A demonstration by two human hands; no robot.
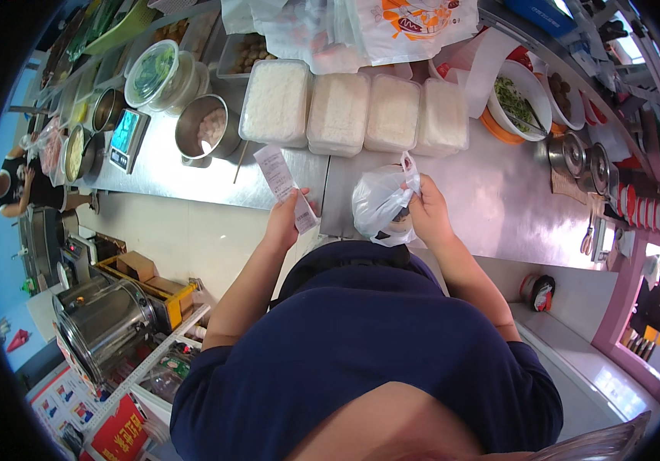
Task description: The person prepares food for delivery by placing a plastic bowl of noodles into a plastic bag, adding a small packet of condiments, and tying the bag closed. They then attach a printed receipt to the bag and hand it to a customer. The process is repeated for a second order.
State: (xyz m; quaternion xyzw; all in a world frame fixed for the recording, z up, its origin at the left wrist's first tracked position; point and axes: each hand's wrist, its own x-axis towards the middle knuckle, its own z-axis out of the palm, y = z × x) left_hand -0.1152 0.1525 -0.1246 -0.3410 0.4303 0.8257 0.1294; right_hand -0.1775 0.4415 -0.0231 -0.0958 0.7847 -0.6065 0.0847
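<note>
My left hand (286, 222) pinches a printed paper receipt (285, 184) between thumb and fingers, near the front edge of the steel counter (220, 187). To its right, my right hand (430, 213) grips the gathered top of a translucent white plastic bag (381, 199). The bag hangs at the counter's front edge with a container inside, only partly visible through the film. Behind both hands stand several rectangular plastic tubs (338, 112) filled with a white food. A thin stick (241, 163) lies left of the receipt, by a steel pot (202, 128) with pale pieces inside.
At left are a digital scale (128, 138), lidded bowls (154, 75) and more pots. Plastic bags (410, 29) hang over the back. At right stand a white bowl of chopped greens (517, 101), steel canisters (573, 155) and scissors (587, 239). Another person (24, 178) is far left.
</note>
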